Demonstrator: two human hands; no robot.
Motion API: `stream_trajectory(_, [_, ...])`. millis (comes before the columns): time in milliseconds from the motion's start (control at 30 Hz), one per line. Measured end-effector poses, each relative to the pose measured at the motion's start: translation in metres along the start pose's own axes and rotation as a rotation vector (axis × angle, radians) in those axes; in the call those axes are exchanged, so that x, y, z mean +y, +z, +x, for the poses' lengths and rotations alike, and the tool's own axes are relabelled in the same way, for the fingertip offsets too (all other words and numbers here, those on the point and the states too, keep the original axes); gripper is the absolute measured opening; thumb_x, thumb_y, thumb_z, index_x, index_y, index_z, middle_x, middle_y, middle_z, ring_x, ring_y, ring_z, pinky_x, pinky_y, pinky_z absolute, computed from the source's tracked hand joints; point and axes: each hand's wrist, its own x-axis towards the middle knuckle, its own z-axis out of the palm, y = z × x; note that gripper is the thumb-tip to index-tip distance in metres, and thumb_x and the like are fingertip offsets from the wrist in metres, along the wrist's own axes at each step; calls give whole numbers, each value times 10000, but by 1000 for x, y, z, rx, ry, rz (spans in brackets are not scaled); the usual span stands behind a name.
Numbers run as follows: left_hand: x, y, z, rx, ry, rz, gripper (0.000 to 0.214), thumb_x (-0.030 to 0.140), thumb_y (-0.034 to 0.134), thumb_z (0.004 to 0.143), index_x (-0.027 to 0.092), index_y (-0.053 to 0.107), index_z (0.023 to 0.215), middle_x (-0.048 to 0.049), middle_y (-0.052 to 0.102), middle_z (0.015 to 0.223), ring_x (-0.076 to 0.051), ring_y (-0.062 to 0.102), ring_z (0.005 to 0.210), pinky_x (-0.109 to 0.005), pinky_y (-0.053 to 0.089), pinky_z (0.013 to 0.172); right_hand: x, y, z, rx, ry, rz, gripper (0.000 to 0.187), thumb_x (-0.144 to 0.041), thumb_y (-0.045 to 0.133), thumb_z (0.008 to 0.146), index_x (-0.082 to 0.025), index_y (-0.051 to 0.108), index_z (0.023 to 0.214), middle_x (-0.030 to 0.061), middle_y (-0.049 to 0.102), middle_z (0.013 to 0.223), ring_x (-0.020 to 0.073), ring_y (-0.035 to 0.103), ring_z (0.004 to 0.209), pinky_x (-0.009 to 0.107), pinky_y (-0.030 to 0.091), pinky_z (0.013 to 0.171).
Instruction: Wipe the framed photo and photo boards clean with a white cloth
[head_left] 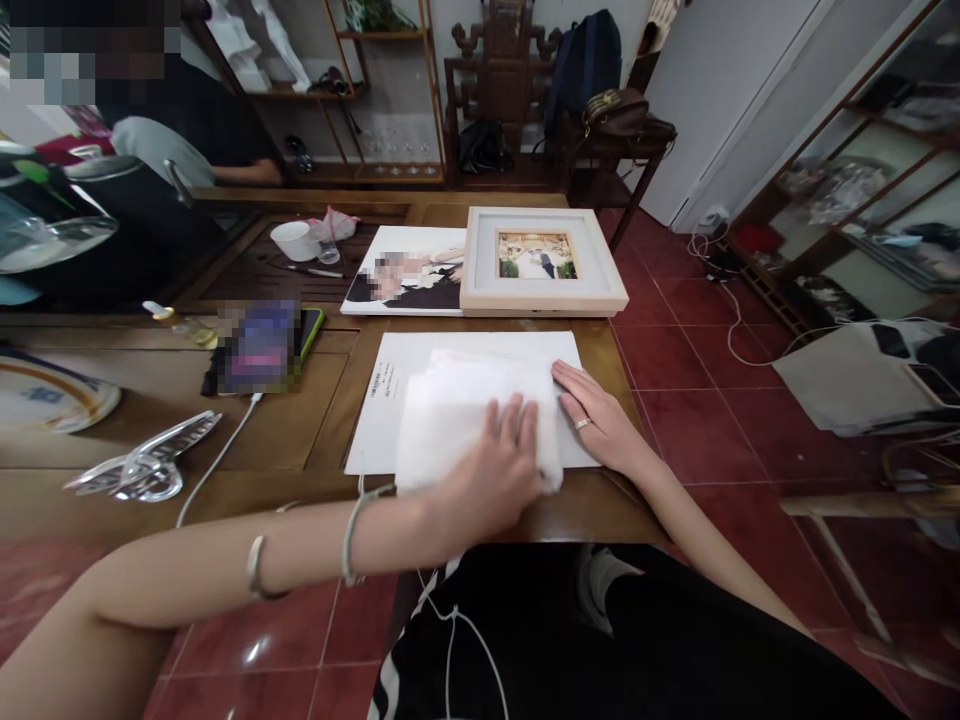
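On the wooden table (330,430) lies a white board (375,430) with a small printed label. A folded white cloth (450,420) covers its middle. My left hand (495,470) rests on the cloth, fingers stretched forward and slightly smeared by motion. Flat against the board's right edge is my right hand (596,415), fingers together and extended, a ring on one finger. Behind the board, a pale wooden picture frame (544,290) with a small photo overlaps a larger photo print (420,285).
To the left are a phone (262,345) on a charging cable, a dropper bottle (180,325), a silver ornament-like object (154,460) and a plate (52,390). Behind stand a white cup (296,240) and a kettle (127,210). Another person (217,120) is across the table.
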Motion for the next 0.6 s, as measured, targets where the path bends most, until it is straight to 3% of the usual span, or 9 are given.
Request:
stream_trajectory(100, [20, -14, -21, 47, 81, -66, 333, 248, 532, 850, 73, 724, 1058, -277, 488, 1385, -466, 470, 1268, -616, 439, 968, -1, 0, 1, -14, -19, 0, 451, -355, 327, 995, -193, 496, 1381, 112, 502, 1447, 226, 384, 1401, 494, 276, 1185])
stream_trajectory(167, [18, -16, -23, 22, 91, -134, 307, 262, 568, 821, 107, 737, 1025, -252, 486, 1399, -454, 468, 1276, -597, 443, 975, -1, -1, 1, -21, -20, 0, 447, -347, 338, 993, -189, 496, 1381, 115, 500, 1449, 223, 384, 1401, 494, 273, 1185])
stream_trajectory(233, [3, -12, -15, -21, 52, -176, 291, 239, 577, 807, 104, 737, 1009, -247, 459, 1425, -441, 442, 1303, -577, 433, 1001, -2, -1, 1, -18, -9, -4, 449, -344, 353, 989, -181, 491, 1384, 120, 494, 1452, 225, 387, 1400, 494, 278, 1183])
stream_trajectory(467, [-81, 23, 34, -110, -183, -257, 310, 120, 464, 841, 53, 716, 1008, -240, 373, 1489, -397, 313, 1396, -564, 343, 1091, -1, -1, 0, -22, -24, -6, 450, -318, 380, 982, -181, 470, 1401, 114, 477, 1466, 217, 372, 1409, 494, 260, 1189])
stream_trajectory(533, [-85, 26, 36, -109, -179, -240, 303, 108, 460, 834, 62, 722, 980, -235, 381, 1485, -405, 299, 1401, -587, 345, 1080, -2, -1, 0, -21, -23, -3, 445, -316, 384, 981, -199, 471, 1401, 103, 481, 1465, 217, 375, 1407, 500, 266, 1186])
stream_trajectory(600, [-73, 24, 30, -83, -139, -191, 297, 102, 466, 829, 72, 730, 961, -238, 395, 1475, -424, 302, 1394, -613, 345, 1065, -2, -1, 0, -24, -21, -5, 442, -312, 387, 979, -208, 471, 1401, 98, 481, 1466, 218, 375, 1407, 504, 272, 1183])
